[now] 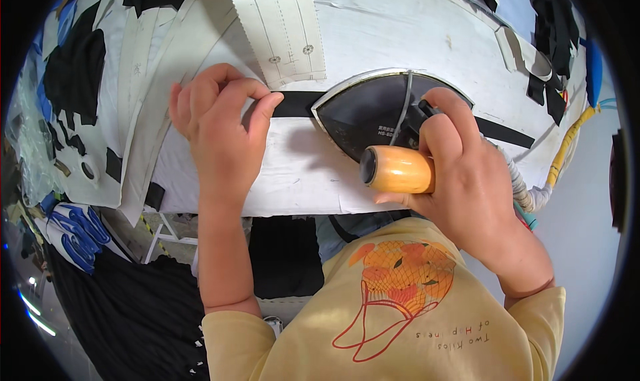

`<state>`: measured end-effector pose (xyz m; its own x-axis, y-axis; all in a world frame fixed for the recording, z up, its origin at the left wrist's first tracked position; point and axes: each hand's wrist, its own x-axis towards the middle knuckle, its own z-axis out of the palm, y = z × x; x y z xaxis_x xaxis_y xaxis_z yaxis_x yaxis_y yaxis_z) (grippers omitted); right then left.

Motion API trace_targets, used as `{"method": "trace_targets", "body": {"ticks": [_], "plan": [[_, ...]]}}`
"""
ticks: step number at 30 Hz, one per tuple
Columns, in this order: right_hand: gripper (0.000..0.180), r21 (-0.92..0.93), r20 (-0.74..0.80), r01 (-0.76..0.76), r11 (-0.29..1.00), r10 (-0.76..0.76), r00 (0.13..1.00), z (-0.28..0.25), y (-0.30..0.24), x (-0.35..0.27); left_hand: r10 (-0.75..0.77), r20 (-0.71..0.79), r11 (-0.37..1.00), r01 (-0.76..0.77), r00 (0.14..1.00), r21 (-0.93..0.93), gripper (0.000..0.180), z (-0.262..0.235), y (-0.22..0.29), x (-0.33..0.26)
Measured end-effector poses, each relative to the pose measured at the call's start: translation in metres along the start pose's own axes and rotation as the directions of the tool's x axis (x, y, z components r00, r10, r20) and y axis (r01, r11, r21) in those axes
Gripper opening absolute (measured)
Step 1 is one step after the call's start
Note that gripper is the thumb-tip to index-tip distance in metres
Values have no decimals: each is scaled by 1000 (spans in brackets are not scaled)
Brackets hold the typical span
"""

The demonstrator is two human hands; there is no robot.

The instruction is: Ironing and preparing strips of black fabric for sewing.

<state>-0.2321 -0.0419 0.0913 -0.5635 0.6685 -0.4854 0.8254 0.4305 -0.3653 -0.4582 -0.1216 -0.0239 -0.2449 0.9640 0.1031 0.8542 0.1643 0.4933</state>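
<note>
Right hand (467, 174) clamped on the iron (373, 114) — wooden handle; left hand (220, 121) fingers pinching black strip (297, 104).

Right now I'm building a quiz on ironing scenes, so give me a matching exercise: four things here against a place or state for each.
1. iron
2. black strip
3. left hand
4. paper pattern

a. pinching the strip's end
b. lying above the strip, dotted lines on it
c. gripped by its wooden handle
d. running under the iron

Pairs: 1-c, 2-d, 3-a, 4-b
</note>
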Motion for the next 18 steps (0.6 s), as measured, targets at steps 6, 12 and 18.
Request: {"method": "trace_targets", "body": {"ticks": [6, 12, 18], "plan": [[63, 21, -17, -15, 1000, 15, 1000, 6, 1, -1, -2, 25, 1000, 2, 1000, 4, 20, 2, -2, -1], [64, -6, 22, -11, 1000, 11, 1000, 6, -25, 5, 5, -47, 1000, -5, 999, -11, 28, 3, -3, 2], [64, 2, -29, -20, 1000, 20, 999, 16, -37, 12, -23, -57, 981, 11, 998, -194, 27, 1, -9, 13]]}}
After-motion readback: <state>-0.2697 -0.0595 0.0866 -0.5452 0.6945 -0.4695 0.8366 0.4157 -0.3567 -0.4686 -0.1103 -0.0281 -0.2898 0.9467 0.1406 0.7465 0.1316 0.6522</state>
